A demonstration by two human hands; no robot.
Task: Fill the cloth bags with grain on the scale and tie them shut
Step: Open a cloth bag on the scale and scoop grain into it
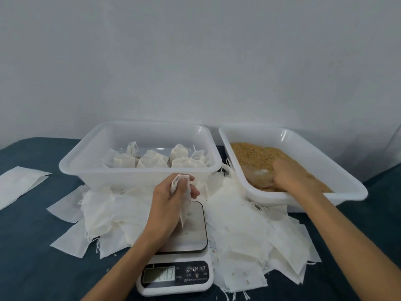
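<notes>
My left hand [168, 202] grips an empty white cloth bag [184, 205] by its mouth, and the bag hangs down onto the steel platform of the digital scale [195, 233]. My right hand [288, 178] is inside the right white tub [338, 170] and holds a translucent scoop [259, 175] sunk into the brown grain [256, 156]. The left white tub [138, 173] holds several filled, tied cloth bags [152, 159].
Loose empty cloth bags [249, 231] are piled around the scale on both sides, on a dark blue tabletop [32, 257]. One flat white sheet [19, 183] lies at the far left. A pale wall stands behind the tubs.
</notes>
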